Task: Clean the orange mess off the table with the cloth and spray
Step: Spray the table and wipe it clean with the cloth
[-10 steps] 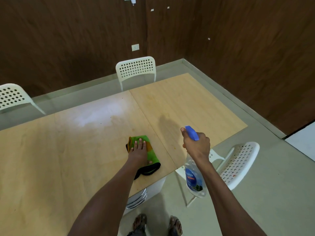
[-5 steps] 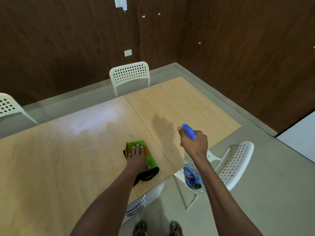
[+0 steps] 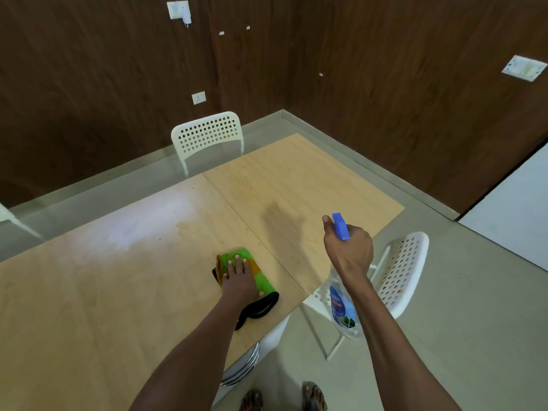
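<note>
Little had shifted on the desk (image 3: pixel 89 292) since a second earlier; the view had tipped up a touch, so more of the dark wood wall (image 3: pixel 89 84) and its high socket plate (image 3: pixel 178 9) came into sight, while both hands kept their places.

Left hand (image 3: pixel 238 280) lay flat on the cloth (image 3: pixel 261 280), fingers straight and close together, pressing it down near the desk's near edge, just left of the seam between the two desk panels; the cloth was green with an orange patch and a black border trailing toward the near edge.

Right hand (image 3: pixel 350 250) was curled round the neck of the spray bottle (image 3: pixel 342 307), held in the air off the desk's near right corner; its blue nozzle (image 3: pixel 340 226) pointed out over the right panel, and the forefinger reached up beside the nozzle; the clear bottle with its blue label hung below the wrist, over the near white chair (image 3: pixel 400 271).

Faint orange smears (image 3: pixel 246 185) showed on the right panel, near the seam and further out; a pale, hazy patch (image 3: pixel 166 221) spread over the left panel.

Another white perforated chair (image 3: pixel 207 134) stood at the far side; two sandalled feet (image 3: pixel 281 398) showed at the bottom edge on the grey floor (image 3: pixel 459 321).
</note>
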